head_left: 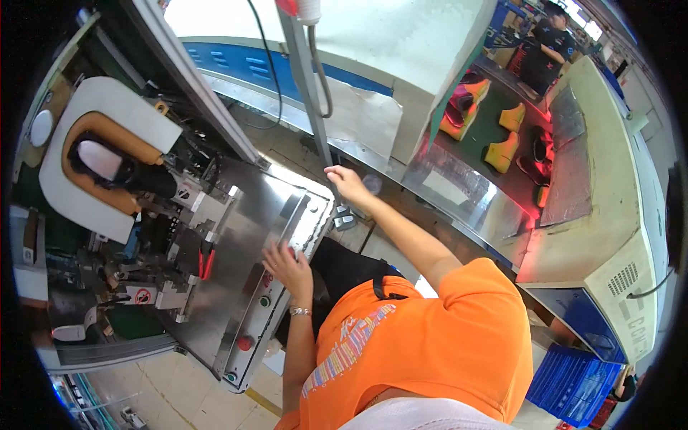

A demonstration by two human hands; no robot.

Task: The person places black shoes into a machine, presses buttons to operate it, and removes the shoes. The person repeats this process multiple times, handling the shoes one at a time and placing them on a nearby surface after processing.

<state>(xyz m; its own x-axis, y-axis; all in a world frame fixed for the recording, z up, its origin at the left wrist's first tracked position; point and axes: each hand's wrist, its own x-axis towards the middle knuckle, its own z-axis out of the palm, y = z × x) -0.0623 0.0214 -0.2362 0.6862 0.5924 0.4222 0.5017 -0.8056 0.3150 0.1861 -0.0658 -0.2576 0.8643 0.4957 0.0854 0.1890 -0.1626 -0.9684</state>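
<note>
My left hand (289, 274) lies over the control panel (247, 315) on the front edge of a machine. Its fingers are spread, with a red button (291, 252) close by the fingertips. My right hand (349, 185) is farther off, at the lower end of a grey metal post (307, 86). Its fingers are curled in against the post; what they hold, if anything, is hidden. Beyond the panel, the machine carries a dark shoe-shaped piece (100, 159) inside a brown pad (140, 154) with a white U-shaped surround (61, 179).
Red-handled pliers (206, 261) lie on the metal machine table (240, 190). On the right, yellow and dark shoe pieces (502, 154) sit on a green conveyor (469, 154) under red light. A blue crate (573, 387) stands lower right. Another person (550, 39) is at the far right.
</note>
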